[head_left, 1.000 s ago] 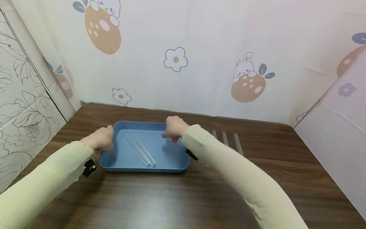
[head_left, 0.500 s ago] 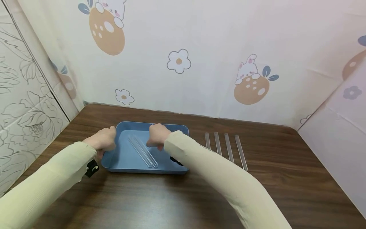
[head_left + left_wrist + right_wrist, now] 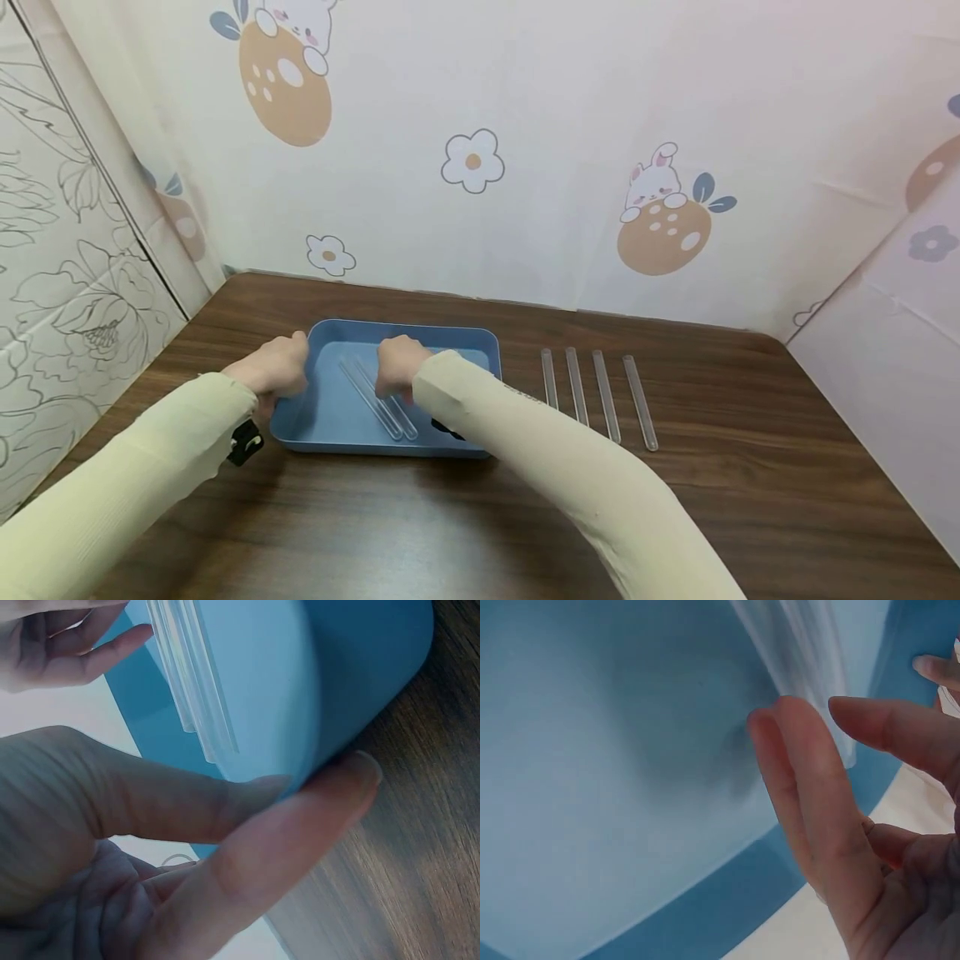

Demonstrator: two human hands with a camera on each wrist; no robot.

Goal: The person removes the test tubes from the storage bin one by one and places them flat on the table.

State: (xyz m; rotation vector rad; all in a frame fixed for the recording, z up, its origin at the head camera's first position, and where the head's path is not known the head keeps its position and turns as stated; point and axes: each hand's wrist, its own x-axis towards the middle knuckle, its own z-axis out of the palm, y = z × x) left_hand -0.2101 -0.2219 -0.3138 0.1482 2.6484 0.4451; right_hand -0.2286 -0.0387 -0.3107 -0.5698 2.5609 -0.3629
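Observation:
At the left side of a blue tray, my left hand pinches the rim between thumb and index finger, as the left wrist view confirms. Two clear test tubes lie side by side and slanted in the tray. Over them is my right hand, hiding part of their length in the head view. The right wrist view has its thumb and fingers apart close to the tubes, with nothing held; whether a fingertip touches them I cannot tell.
Several more clear tubes lie in a row on the brown wooden table, right of the tray, partly behind the right sleeve. A patterned curtain hangs along the table's back edge.
My right hand has moved left and down, from the tray's right part to over the two tubes. More of the table's row of tubes shows. The left hand keeps its hold on the rim.

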